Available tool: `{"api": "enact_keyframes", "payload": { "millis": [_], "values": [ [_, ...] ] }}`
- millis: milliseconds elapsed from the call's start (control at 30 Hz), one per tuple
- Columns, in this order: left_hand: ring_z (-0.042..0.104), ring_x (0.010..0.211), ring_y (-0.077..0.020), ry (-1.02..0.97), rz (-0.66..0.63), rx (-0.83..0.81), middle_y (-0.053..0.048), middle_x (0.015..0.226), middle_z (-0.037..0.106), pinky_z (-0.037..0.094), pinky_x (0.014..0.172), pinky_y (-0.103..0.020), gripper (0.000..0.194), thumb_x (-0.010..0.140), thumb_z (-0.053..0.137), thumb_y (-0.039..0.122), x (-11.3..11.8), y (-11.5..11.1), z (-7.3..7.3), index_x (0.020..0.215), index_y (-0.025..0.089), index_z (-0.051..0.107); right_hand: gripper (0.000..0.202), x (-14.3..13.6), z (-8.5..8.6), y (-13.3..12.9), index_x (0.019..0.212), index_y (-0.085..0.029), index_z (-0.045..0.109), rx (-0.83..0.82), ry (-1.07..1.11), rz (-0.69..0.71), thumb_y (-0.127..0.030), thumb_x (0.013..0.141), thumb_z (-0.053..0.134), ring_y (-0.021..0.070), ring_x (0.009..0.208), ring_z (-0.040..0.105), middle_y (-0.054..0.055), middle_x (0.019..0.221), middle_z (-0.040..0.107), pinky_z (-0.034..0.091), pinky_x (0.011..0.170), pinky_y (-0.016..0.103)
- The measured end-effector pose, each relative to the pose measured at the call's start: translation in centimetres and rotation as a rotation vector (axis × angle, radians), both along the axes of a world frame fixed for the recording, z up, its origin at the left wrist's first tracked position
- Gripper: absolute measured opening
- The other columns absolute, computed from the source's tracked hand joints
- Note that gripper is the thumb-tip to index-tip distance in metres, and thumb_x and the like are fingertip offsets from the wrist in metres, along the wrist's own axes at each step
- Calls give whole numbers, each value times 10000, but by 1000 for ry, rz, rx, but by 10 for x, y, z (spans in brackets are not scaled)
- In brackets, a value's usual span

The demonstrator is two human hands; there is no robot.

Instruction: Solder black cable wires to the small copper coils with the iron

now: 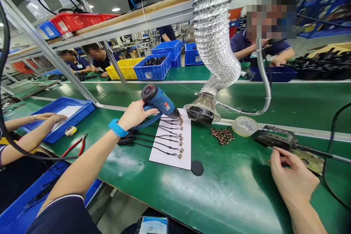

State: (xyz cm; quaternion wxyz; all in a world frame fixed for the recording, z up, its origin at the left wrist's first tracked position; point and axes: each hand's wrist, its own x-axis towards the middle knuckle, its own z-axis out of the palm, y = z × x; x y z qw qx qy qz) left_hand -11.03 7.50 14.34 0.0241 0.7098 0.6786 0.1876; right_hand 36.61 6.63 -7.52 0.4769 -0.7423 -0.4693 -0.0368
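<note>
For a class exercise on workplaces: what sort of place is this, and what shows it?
Probably a factory workshop, perhaps for electrical parts: a silvery flexible duct hangs over a long green workbench, black cables run onto a white sheet, and the left hand holds what looks like a blue heat gun.

Center: left hand [137, 115] grips blue heat gun [162, 99], nozzle at top of white sheet [187, 150] with row of cables [126, 139]. Lower right: right hand [294, 175], fingertips near metal stand [278, 138], grip unclear. Upper center: silver duct [215, 25].
</note>
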Motion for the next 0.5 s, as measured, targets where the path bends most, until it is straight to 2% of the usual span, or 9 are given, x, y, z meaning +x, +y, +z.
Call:
{"api": "enact_keyframes", "payload": {
  "millis": [67, 200, 333, 500],
  "values": [
    [707, 776, -294, -2, -24, -17, -113, 924, 766, 527, 685, -344, 479, 859, 596, 586, 0, -16, 4, 1067, 164, 684, 367, -1, -2, 0, 1053, -192, 756, 15, 9, -6, -410, 816, 580, 119, 521, 557, 8, 645, 653, 403, 633, 237],
    [705, 927, -316, -18, -63, -34, -110, 1087, 755, 537, 800, -368, 476, 859, 608, 573, -3, -51, 10, 1116, 179, 683, 353, 0, -6, -1, 1075, -201, 752, 9, 24, 4, -397, 825, 598, 117, 549, 581, 9, 669, 665, 406, 636, 221],
    [701, 978, -309, -46, -63, -124, -87, 1133, 751, 534, 864, -373, 491, 855, 605, 594, -7, -85, 12, 1137, 201, 690, 344, 2, -10, -1, 1071, -194, 747, 40, 46, 37, -394, 837, 592, 128, 608, 609, 13, 660, 660, 424, 666, 212],
    [707, 994, -314, -21, -53, -210, -69, 1133, 757, 542, 859, -360, 481, 838, 608, 599, -10, -115, 13, 1129, 229, 705, 332, 1, -9, -2, 1067, -200, 745, -14, 65, 25, -383, 844, 579, 140, 670, 636, 16, 663, 662, 428, 701, 219]
  ]
}}
